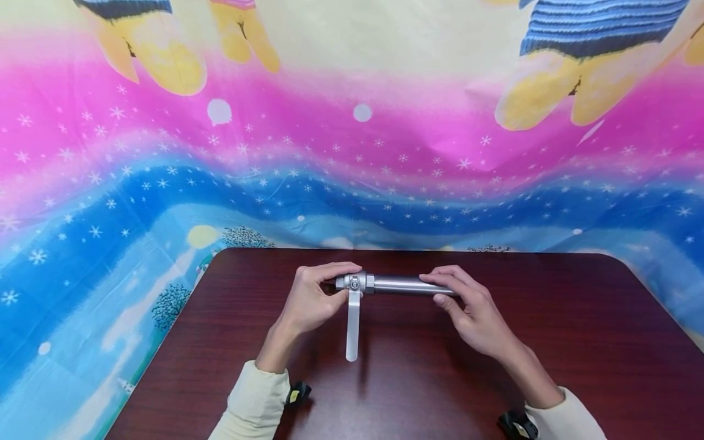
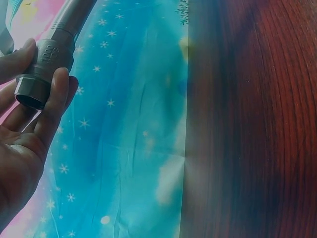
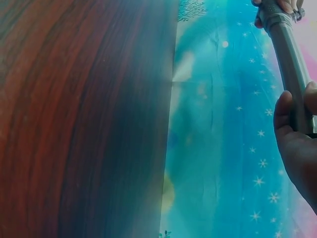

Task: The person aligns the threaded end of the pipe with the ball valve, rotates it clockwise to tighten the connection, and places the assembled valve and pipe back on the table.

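A steel ball valve with a flat lever handle is joined to a shiny metal pipe. Both hands hold the joined piece level above the table, and the lever points toward the person. My left hand grips the valve body at the left end, thumb below and fingers above. In the left wrist view the valve's open hex end shows between the fingers. My right hand grips the pipe near its right end, thumb underneath. In the right wrist view the fingers wrap the lower pipe.
Beneath the hands lies a dark reddish-brown wooden table with rounded far corners. Behind it hangs a colourful cloth with snowflakes and cartoon figures. Black straps with small devices sit at both wrists.
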Demonstrator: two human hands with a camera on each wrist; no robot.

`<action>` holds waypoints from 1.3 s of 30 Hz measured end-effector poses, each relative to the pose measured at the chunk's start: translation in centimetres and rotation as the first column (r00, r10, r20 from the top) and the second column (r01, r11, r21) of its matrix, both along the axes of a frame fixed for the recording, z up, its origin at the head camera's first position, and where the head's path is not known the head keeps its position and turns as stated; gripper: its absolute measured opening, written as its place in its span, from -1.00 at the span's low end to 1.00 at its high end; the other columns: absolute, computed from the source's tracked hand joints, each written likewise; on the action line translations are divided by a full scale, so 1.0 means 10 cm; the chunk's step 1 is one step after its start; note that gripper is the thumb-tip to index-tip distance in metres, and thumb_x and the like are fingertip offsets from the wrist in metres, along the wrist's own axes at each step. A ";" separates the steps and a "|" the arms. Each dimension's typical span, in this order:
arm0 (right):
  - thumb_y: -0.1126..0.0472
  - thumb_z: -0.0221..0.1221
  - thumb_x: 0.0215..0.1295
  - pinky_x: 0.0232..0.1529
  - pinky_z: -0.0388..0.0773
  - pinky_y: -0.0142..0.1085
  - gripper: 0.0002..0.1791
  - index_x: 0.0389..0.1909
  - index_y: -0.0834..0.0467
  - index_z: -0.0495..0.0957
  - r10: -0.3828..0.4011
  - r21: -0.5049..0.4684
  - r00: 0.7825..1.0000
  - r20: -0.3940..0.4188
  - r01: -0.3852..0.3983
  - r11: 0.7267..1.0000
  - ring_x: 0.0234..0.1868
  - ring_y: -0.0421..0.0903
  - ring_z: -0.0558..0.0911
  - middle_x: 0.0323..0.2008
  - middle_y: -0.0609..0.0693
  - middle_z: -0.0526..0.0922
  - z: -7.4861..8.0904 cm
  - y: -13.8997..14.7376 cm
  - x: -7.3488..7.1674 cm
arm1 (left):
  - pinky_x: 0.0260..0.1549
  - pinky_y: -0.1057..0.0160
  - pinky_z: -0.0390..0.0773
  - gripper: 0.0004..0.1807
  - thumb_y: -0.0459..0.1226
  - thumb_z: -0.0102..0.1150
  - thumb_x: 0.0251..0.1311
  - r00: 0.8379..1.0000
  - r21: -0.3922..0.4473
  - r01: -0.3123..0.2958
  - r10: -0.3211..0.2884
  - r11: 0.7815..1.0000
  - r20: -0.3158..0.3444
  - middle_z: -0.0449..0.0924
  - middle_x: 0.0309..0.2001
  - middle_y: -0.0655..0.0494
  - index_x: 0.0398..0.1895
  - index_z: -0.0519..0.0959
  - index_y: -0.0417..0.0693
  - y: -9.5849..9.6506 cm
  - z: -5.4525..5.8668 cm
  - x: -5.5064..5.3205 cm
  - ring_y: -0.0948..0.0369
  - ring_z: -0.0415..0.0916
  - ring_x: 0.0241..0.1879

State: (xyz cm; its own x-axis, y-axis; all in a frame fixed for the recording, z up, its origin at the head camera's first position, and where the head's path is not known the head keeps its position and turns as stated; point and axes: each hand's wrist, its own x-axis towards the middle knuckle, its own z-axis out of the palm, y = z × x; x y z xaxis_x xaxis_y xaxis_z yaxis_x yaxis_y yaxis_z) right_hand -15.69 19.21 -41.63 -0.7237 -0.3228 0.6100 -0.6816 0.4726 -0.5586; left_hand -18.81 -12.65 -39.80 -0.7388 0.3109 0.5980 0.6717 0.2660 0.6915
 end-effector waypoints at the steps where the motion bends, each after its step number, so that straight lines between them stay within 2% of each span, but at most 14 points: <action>1: 0.58 0.29 0.32 -0.04 0.49 -0.56 -0.46 0.26 0.11 0.69 0.003 0.005 1.000 0.008 -0.004 1.000 0.06 -0.29 0.58 0.16 -0.02 0.65 0.00 0.00 0.00 | -0.28 0.19 0.77 -0.52 -0.63 0.38 0.00 1.000 -0.001 -0.001 0.001 1.000 0.000 0.86 -0.01 -0.04 0.03 0.82 -0.16 0.00 0.00 0.00 0.33 0.69 -0.20; 6: 0.45 0.21 0.48 0.09 0.46 -0.54 -0.48 0.38 0.04 0.60 -0.011 0.045 0.998 0.069 0.008 0.999 0.14 -0.22 0.56 0.23 -0.04 0.61 -0.01 0.00 0.02 | -0.24 0.15 0.80 -0.53 -0.63 0.38 0.01 1.000 -0.008 0.005 -0.005 1.000 0.008 0.85 0.00 -0.07 0.03 0.82 -0.18 0.01 0.00 0.02 0.28 0.74 -0.13; 9: 0.36 0.23 0.52 0.25 0.35 -0.54 -0.42 0.49 -0.02 0.49 -0.038 0.075 0.993 0.108 0.030 0.997 0.30 -0.09 0.52 0.38 -0.03 0.51 -0.02 0.00 0.03 | -0.25 0.03 0.80 -0.54 -0.63 0.38 0.01 1.000 -0.015 0.010 -0.010 1.000 0.017 0.85 0.01 -0.09 0.02 0.82 -0.21 0.02 0.01 0.03 0.23 0.75 -0.11; 12: 0.33 0.30 0.46 0.36 0.25 -0.59 -0.31 0.56 -0.07 0.42 -0.032 0.093 0.992 0.124 0.021 0.995 0.47 0.07 0.42 0.54 -0.02 0.36 -0.02 -0.01 0.04 | -0.27 0.01 0.80 -0.54 -0.63 0.38 0.01 1.000 -0.020 0.006 -0.005 1.000 0.020 0.84 0.02 -0.09 0.02 0.82 -0.21 0.02 0.01 0.03 0.20 0.75 -0.11; 14: 0.36 0.35 0.40 0.43 0.19 -0.59 -0.26 0.56 -0.07 0.43 -0.003 0.095 0.994 0.112 -0.008 0.995 0.55 0.11 0.34 0.61 0.00 0.27 -0.02 -0.02 0.04 | -0.26 0.10 0.79 -0.54 -0.63 0.38 0.00 1.000 -0.019 0.001 0.000 1.000 0.021 0.84 0.02 -0.09 0.02 0.82 -0.20 0.01 0.02 0.03 0.20 0.75 -0.12; 17: 0.47 0.39 0.30 0.43 0.20 -0.58 -0.26 0.48 -0.02 0.54 0.053 0.085 0.997 0.061 -0.058 0.995 0.62 0.03 0.28 0.65 0.05 0.24 -0.01 -0.01 0.02 | -0.24 0.30 0.75 -0.53 -0.64 0.36 0.00 1.000 -0.011 -0.003 0.003 1.000 0.016 0.85 0.01 -0.08 0.02 0.82 -0.20 0.01 0.01 0.02 0.23 0.74 -0.14; 21: 0.61 0.36 0.20 0.38 0.28 -0.55 -0.31 0.31 0.03 0.68 0.097 0.052 0.995 -0.011 -0.096 0.994 0.55 -0.14 0.34 0.53 0.12 0.40 -0.01 0.00 0.01 | -0.23 0.43 0.70 -0.51 -0.65 0.35 -0.01 1.000 0.001 0.002 -0.002 1.000 0.012 0.85 0.00 -0.08 0.02 0.82 -0.18 0.00 0.02 0.01 0.25 0.72 -0.17; 27: 0.70 0.31 0.18 0.18 0.43 -0.61 -0.38 0.11 0.01 0.76 0.084 0.009 0.996 -0.038 -0.084 0.996 0.25 -0.23 0.52 0.22 0.07 0.58 -0.02 0.00 0.01 | -0.27 0.39 0.71 -0.52 -0.65 0.35 0.01 1.000 0.003 0.006 -0.006 1.000 0.026 0.85 0.01 -0.08 0.03 0.82 -0.18 -0.01 0.02 0.01 0.26 0.71 -0.18; 31: 0.67 0.33 0.19 0.08 0.46 -0.59 -0.43 0.09 0.04 0.76 0.070 -0.001 0.997 -0.028 -0.070 0.998 0.16 -0.25 0.56 0.16 0.09 0.61 -0.01 -0.01 0.01 | -0.29 0.30 0.74 -0.53 -0.65 0.35 0.01 1.000 -0.002 0.003 -0.003 1.000 0.029 0.85 0.00 -0.08 0.02 0.82 -0.21 0.00 0.02 0.02 0.26 0.71 -0.19; 36: 0.65 0.37 0.15 -0.02 0.46 -0.55 -0.41 0.12 0.04 0.75 0.036 0.006 0.998 -0.043 -0.036 0.999 0.11 -0.29 0.57 0.15 0.05 0.65 0.00 -0.01 0.01 | -0.25 0.37 0.73 -0.53 -0.65 0.35 0.01 1.000 0.002 0.001 -0.001 1.000 0.023 0.85 0.00 -0.09 0.02 0.82 -0.20 -0.01 0.02 0.02 0.24 0.72 -0.18; 39: 0.65 0.37 0.16 -0.01 0.47 -0.56 -0.40 0.15 0.06 0.75 0.036 0.003 0.998 -0.045 -0.036 0.999 0.12 -0.29 0.58 0.15 0.03 0.67 0.00 -0.01 0.01 | -0.23 0.42 0.71 -0.52 -0.65 0.34 0.01 1.000 0.004 0.000 0.000 1.000 0.022 0.85 0.01 -0.09 0.03 0.82 -0.19 -0.01 0.02 0.01 0.24 0.73 -0.16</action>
